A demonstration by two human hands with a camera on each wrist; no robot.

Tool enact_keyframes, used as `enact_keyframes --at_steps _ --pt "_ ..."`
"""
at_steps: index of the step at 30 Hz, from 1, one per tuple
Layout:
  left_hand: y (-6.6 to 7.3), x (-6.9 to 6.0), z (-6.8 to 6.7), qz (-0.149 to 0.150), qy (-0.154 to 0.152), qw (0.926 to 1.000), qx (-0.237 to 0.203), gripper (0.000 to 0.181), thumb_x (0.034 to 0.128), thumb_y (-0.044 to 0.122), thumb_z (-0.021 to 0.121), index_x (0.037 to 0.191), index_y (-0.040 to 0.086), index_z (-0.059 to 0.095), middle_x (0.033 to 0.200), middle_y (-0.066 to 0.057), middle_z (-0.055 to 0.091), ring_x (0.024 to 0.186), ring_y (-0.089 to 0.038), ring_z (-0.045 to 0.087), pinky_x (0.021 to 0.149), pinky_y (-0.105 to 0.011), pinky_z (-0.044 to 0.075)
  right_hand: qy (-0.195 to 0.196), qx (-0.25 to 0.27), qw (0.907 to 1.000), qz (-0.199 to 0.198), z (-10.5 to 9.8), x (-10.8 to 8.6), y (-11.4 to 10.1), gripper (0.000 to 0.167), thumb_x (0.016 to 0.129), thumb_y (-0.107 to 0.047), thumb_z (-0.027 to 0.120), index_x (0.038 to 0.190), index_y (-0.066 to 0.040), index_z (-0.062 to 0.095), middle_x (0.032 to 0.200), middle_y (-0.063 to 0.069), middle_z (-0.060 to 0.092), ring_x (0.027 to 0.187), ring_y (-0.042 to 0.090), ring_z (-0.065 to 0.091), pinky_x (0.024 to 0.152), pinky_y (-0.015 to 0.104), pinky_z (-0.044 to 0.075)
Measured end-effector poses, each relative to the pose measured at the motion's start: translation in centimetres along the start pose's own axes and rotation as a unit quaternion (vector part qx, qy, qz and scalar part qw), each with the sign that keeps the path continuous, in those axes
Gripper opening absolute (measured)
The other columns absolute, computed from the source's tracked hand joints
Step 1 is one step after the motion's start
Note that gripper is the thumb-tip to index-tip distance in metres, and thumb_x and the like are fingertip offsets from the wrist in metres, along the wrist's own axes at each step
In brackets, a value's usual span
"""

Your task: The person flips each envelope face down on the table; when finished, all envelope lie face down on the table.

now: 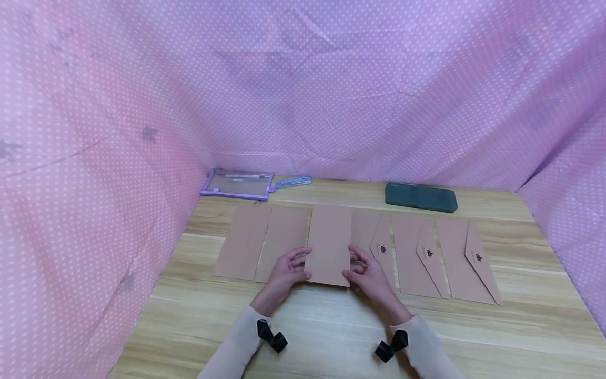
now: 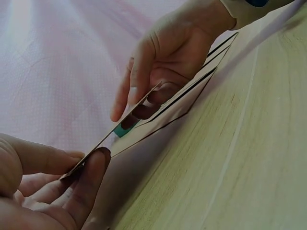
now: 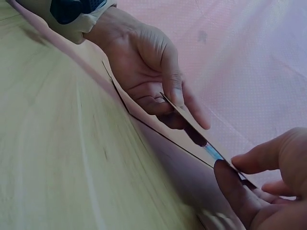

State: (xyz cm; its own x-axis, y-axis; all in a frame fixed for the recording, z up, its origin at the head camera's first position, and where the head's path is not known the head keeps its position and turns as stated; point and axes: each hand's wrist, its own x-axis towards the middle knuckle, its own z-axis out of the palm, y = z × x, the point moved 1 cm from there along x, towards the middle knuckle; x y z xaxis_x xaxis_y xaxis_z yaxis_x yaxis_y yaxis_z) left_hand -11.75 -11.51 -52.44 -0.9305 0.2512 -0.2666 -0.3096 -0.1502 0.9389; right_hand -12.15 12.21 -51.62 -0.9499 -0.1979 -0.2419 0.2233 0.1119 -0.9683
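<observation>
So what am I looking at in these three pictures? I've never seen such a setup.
No machine here: a person works with two bare hands. The wide picture comes from a camera on the head, looking forward and down; the other two come from cameras on each wrist. The left hand and right hand hold a brown envelope by its side edges, raised above the table. To its left lie two plain envelopes; to its right, three envelopes with flaps showing. Behind are a purple pouch, a small blue item and a dark green case.
</observation>
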Motion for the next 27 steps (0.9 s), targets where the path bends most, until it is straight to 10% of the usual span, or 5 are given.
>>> enact_keyframes --at_steps 13,21,27 --pt "0.2 -0.6 -0.1 -0.015 0.058 0.9981 0.014 0.066 0.0787 -0.013 0.063 0.142 -0.006 0.047 0.145 -0.033 0.049 0.120 -0.025 0.057 0.082 -0.021 0.056 0.032 -0.007 0.9994 0.014 0.9 0.4 -0.4 0.068 0.084 0.008 0.068 0.147 0.006 0.042 0.126 0.028 0.055 0.087 0.007 0.063 0.072 0.015 0.055" --pt "0.4 -0.9 -0.5 -0.040 0.064 0.9971 -0.012 0.060 0.0871 -0.007 0.058 0.145 -0.006 0.042 0.138 -0.029 0.052 0.087 -0.008 0.059 0.073 -0.019 0.054 0.023 0.012 0.9990 0.035 0.9 0.0 -0.4 0.066 0.088 0.002 0.065 0.149 0.006 0.038 0.129 0.027 0.056 0.086 0.010 0.063 0.066 0.022 0.057" --pt "1.0 -1.6 -0.5 -0.039 0.047 0.9982 0.000 0.061 0.0932 0.000 0.055 0.150 -0.004 0.033 0.151 -0.034 0.040 0.093 -0.010 0.058 0.076 -0.022 0.054 0.021 0.019 0.9986 0.045 0.9 -0.3 -0.4 0.065 0.090 0.002 0.063 0.150 0.005 0.037 0.133 0.028 0.054 0.088 0.014 0.064 0.067 0.025 0.060"
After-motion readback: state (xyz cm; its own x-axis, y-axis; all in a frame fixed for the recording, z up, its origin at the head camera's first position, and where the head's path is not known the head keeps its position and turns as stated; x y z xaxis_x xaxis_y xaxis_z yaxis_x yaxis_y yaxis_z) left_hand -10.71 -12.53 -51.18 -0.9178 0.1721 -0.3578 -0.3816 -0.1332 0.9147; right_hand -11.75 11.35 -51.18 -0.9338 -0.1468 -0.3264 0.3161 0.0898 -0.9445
